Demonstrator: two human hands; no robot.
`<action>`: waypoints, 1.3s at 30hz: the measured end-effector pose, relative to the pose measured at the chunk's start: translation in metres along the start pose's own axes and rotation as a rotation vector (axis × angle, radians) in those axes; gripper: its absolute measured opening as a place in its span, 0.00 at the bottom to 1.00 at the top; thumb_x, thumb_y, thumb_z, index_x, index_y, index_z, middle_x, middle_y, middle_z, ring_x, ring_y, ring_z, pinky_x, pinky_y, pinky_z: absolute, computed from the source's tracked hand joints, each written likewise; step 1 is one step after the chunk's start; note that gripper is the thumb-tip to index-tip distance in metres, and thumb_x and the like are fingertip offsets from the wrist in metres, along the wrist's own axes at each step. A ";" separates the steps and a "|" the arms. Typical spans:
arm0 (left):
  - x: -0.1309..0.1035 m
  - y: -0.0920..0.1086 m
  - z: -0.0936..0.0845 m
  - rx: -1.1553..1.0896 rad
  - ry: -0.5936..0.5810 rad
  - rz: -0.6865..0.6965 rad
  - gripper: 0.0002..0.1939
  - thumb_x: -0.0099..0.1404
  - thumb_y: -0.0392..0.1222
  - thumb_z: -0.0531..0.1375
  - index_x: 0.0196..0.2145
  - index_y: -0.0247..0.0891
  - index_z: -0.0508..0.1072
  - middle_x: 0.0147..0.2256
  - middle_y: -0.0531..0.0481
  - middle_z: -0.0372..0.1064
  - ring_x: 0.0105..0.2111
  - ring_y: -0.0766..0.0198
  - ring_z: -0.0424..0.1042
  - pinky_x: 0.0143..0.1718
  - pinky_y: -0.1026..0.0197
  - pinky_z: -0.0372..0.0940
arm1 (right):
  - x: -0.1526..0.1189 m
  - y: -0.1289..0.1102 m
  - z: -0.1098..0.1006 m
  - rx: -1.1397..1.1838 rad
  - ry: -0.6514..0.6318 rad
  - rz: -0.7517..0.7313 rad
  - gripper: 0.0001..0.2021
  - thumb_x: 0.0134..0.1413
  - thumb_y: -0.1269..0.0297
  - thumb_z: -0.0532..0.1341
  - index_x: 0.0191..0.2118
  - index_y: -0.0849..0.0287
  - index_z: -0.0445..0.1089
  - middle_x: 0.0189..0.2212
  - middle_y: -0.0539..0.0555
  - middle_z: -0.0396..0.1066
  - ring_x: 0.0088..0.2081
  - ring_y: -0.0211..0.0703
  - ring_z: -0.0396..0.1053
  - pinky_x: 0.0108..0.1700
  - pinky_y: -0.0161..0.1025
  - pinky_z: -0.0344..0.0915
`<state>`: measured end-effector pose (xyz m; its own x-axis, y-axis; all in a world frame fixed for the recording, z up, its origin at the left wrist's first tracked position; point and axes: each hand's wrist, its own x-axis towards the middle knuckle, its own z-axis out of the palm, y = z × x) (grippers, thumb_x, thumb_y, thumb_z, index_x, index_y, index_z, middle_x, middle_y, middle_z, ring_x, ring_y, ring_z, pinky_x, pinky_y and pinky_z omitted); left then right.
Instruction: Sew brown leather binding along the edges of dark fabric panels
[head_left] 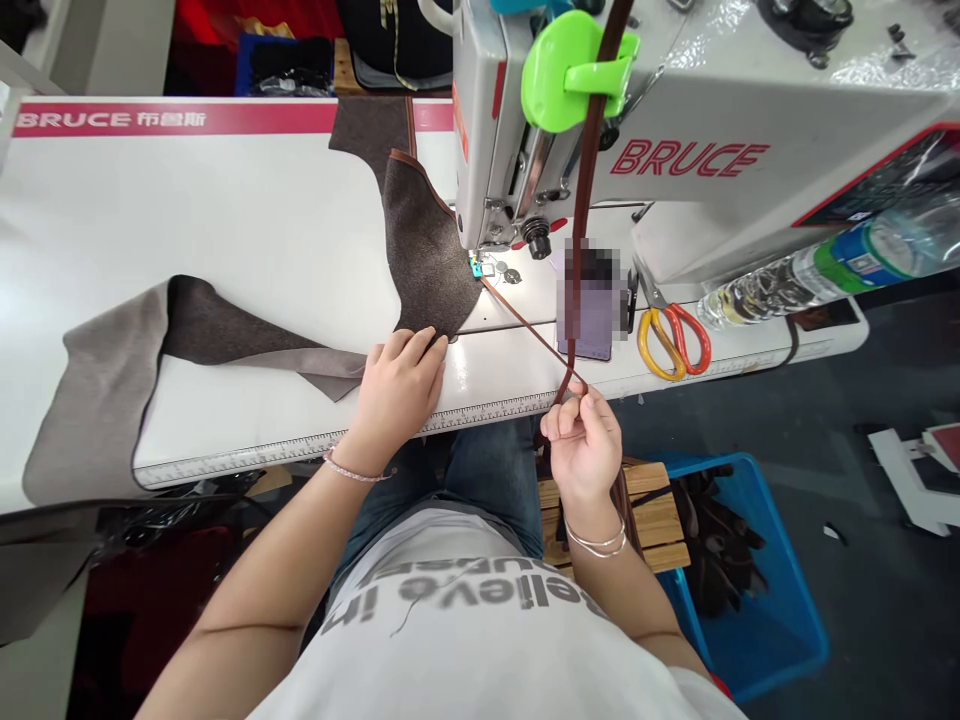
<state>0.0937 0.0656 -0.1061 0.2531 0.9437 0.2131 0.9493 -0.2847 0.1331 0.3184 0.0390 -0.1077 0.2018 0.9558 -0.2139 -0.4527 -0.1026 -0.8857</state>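
A dark brown leather-like piece with a lighter brown bound edge lies under the sewing machine's head, its right corner at the presser foot. My left hand is on its near end, fingers curled down over the material; the fingertips are partly hidden. From there the piece runs left, folded, with its grey underside showing. My right hand pinches a narrow brown binding strip beyond the table's front edge. The strip stretches taut from the foot to my fingers, and a wider length hangs down from above.
Yellow-and-red-handled scissors, a phone and a plastic bottle lie right of the needle. A ruler tape follows the table's front edge. Below right stand a wooden slatted stool and a blue bin holding dark pieces.
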 end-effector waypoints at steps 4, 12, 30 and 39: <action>0.000 0.001 0.000 -0.010 -0.006 -0.001 0.21 0.72 0.41 0.47 0.56 0.35 0.69 0.56 0.40 0.68 0.52 0.47 0.64 0.44 0.47 0.61 | -0.006 0.008 -0.001 -0.174 -0.043 -0.004 0.09 0.59 0.57 0.60 0.38 0.57 0.70 0.14 0.44 0.61 0.17 0.35 0.61 0.22 0.35 0.60; -0.001 0.001 0.000 0.033 0.022 0.026 0.19 0.72 0.40 0.48 0.55 0.34 0.69 0.55 0.42 0.68 0.51 0.48 0.65 0.44 0.49 0.61 | -0.025 0.036 -0.010 -0.509 -0.255 0.165 0.14 0.60 0.53 0.58 0.37 0.60 0.71 0.16 0.46 0.66 0.19 0.36 0.65 0.25 0.35 0.67; -0.001 0.004 0.001 0.042 0.043 0.053 0.18 0.70 0.37 0.49 0.54 0.32 0.70 0.54 0.40 0.69 0.50 0.49 0.66 0.44 0.49 0.64 | -0.029 0.039 -0.002 -0.480 -0.377 0.178 0.15 0.61 0.51 0.57 0.38 0.59 0.70 0.17 0.47 0.67 0.20 0.36 0.66 0.25 0.34 0.69; 0.001 0.000 0.002 -0.013 0.063 0.054 0.18 0.70 0.37 0.50 0.54 0.29 0.70 0.52 0.39 0.70 0.50 0.50 0.66 0.49 0.48 0.66 | -0.026 0.038 -0.001 -0.450 -0.314 0.235 0.18 0.57 0.48 0.59 0.36 0.60 0.70 0.16 0.47 0.66 0.19 0.36 0.66 0.24 0.34 0.69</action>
<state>0.0943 0.0668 -0.1083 0.2914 0.9144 0.2812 0.9320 -0.3376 0.1320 0.2970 0.0096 -0.1364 -0.1562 0.9220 -0.3542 -0.0273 -0.3625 -0.9316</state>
